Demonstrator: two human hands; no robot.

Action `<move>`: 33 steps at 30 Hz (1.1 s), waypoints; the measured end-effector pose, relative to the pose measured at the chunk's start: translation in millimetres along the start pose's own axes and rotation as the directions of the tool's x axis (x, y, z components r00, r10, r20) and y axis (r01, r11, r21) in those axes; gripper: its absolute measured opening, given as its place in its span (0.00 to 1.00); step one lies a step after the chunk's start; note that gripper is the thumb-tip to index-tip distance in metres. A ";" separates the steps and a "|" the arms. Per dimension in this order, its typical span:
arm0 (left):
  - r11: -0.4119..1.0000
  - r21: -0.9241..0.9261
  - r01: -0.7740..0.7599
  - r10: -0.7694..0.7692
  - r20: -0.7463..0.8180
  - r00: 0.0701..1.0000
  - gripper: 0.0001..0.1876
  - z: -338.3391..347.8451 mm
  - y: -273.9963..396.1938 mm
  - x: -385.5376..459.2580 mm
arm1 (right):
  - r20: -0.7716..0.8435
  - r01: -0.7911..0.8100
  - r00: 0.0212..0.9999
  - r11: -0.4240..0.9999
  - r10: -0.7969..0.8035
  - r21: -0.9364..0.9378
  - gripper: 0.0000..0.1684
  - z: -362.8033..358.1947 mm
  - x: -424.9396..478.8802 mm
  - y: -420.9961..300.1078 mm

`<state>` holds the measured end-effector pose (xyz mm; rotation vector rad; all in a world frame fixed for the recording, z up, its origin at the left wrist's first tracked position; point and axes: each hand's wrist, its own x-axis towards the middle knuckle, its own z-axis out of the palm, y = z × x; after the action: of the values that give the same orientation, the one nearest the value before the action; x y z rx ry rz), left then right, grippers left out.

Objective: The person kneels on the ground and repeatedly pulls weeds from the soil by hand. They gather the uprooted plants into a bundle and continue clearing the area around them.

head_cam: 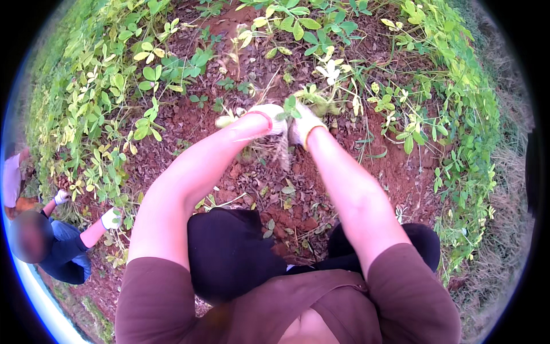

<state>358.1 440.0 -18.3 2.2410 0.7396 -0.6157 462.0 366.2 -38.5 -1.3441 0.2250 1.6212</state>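
Observation:
My left hand (273, 117), in a white knit glove with a red cuff, is in front of me over the soil. My right hand (304, 122), gloved in white with a yellow cuff, is close beside it. Between and around both hands are stems and green leaves of a leafy plant (290, 108). My fingers are mostly hidden by the gloves' backs and the plant, and the area is blurred by motion, so the exact grip of each hand does not show. A blurred clump of stems or roots (281, 150) hangs below them.
Low green and yellowing plants (107, 86) grow at left, with more (455, 99) at right. Reddish soil (399, 180) with dry leaves lies around me. Dry grass (507, 180) borders the right. At left crouches a co-worker (64, 253) in white gloves; another person (13, 180) is beyond.

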 end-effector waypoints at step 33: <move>0.547 -0.815 0.194 -0.191 0.104 0.976 0.33 13.8 33.5 -31.5 | -0.171 -0.204 0.969 -0.183 -0.180 -0.962 0.54 -38.1 3.1 -86.3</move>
<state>354.2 399.5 7.2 1.2762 1.0204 -0.2593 552.3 385.9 -19.0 -2.7784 -1.3402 1.4651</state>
